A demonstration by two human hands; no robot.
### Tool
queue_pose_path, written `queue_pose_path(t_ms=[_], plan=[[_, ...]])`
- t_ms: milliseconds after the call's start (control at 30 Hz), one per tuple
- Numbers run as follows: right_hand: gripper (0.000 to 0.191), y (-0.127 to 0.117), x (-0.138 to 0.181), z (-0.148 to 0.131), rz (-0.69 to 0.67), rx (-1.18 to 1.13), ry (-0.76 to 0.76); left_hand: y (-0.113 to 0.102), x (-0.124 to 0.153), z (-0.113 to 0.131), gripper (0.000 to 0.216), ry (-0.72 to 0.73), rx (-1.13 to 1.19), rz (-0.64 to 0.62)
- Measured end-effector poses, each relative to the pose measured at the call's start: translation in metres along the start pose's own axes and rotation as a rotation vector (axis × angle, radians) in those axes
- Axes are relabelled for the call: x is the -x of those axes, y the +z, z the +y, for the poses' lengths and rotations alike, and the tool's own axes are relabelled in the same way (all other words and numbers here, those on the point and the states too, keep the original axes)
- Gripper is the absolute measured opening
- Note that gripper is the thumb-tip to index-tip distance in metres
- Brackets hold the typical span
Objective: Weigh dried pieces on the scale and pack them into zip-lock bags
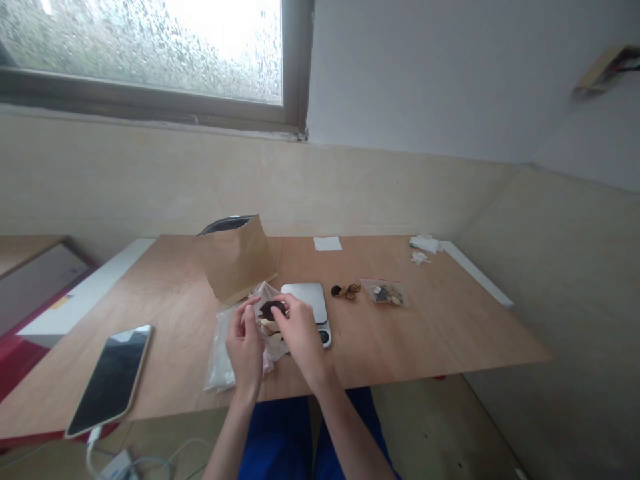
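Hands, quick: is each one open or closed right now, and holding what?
Left hand: closed on the clear bag, gripping its side.
Right hand: closed, pinching a dark piece at the bag's mouth.

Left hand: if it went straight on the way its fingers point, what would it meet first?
The clear plastic bag that the left hand pinches. Past that, probably the brown paper pouch, though depth is unclear.
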State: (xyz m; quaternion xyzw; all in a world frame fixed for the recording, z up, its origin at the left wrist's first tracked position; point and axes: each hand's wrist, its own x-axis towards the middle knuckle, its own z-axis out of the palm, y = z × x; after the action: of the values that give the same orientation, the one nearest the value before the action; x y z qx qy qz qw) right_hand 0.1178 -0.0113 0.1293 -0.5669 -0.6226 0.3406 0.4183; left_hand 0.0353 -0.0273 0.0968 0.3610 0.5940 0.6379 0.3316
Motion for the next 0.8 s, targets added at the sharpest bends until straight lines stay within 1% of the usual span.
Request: queue_pose_path(t_ms=[67,167,267,367,433,500,600,667,733,767,800], plan=[[0.022,0.006,-0.001,-0.001,0.022,0.107,-0.001,0.001,0.005,-0.001,0.037,0.016,-0.009,0.019],[0.024,0.012,-0.001,-0.002,0.029,0.201,0.043,0.001,0.008,-0.005,0.037,0.023,0.002,0.057],[0.025,0.015,-0.001,-0.003,0.034,0.215,0.076,0.002,0.01,-0.008,0.038,0.015,0.034,0.066],[0.026,0.017,0.0,-0.003,0.054,0.206,0.073,0.005,0.012,-0.008,0.037,0.009,0.041,0.047],[0.026,0.017,0.0,-0.003,0.03,0.191,0.034,0.008,0.013,-0.007,0.036,0.031,0.036,0.045],[0.027,0.014,0.0,-0.003,-0.026,0.167,-0.036,0.009,0.013,-0.007,0.034,0.051,0.044,0.051],[0.031,0.003,0.003,-0.004,-0.074,0.12,-0.145,0.01,0.012,-0.006,0.034,0.018,0.081,0.068],[0.031,-0.008,0.007,-0.004,-0.02,0.081,-0.206,0.009,0.009,-0.005,0.034,-0.052,0.139,0.09],[0.028,-0.02,0.014,-0.002,0.091,0.054,-0.244,0.008,0.006,-0.004,0.034,-0.133,0.248,0.12],[0.025,-0.025,0.017,0.0,0.136,0.049,-0.247,0.007,0.003,-0.004,0.033,-0.175,0.316,0.126],[0.025,-0.029,0.021,0.004,0.147,0.048,-0.234,0.006,0.001,-0.003,0.033,-0.213,0.388,0.125]])
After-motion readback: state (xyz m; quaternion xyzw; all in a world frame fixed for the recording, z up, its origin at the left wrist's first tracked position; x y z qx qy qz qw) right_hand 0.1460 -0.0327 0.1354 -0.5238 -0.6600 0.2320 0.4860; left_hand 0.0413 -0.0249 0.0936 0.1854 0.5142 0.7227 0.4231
